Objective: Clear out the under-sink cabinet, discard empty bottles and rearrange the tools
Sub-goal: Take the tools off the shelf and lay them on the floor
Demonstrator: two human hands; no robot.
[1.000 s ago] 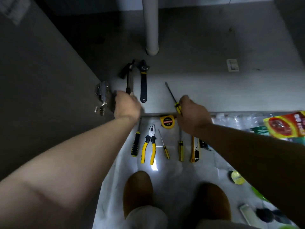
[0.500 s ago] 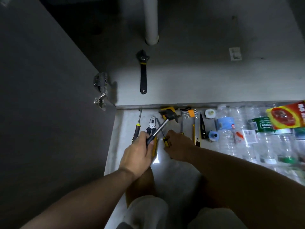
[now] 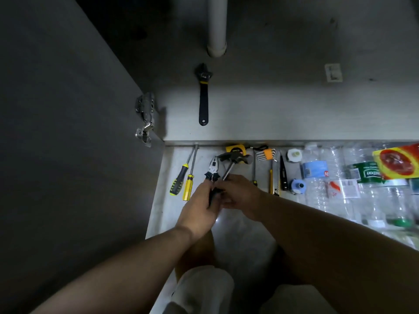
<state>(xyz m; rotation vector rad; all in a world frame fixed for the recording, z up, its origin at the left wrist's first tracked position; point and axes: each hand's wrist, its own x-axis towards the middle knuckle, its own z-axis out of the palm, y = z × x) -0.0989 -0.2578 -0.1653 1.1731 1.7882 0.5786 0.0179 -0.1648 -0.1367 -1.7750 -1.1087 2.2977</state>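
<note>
My left hand [image 3: 199, 209] is shut on the dark grip of a hammer [image 3: 235, 157], whose steel head points up-right over the floor tools. My right hand [image 3: 241, 194] meets it from the right, fingers curled around the hammer's shaft just above my left hand. Pliers [image 3: 212, 171] lie directly under both hands, handles hidden. A black adjustable wrench [image 3: 203, 98] lies alone on the cabinet floor [image 3: 283, 109]. On the floor to the left lie a black-yellow screwdriver [image 3: 179, 181] and a yellow screwdriver [image 3: 189, 184].
Tape measure [image 3: 235, 149], hex keys [image 3: 266, 154], a utility knife [image 3: 274, 177] and several clear empty bottles [image 3: 374, 191] line the floor along the cabinet edge. The drain pipe [image 3: 216, 26] stands at the back. The open door with its hinge [image 3: 145, 116] is on the left.
Both hands came out of the cabinet to the floor. My left hand brought the hammer out; my right hand has joined it on the hammer. A yellow screwdriver now lies by the black-yellow one.
</note>
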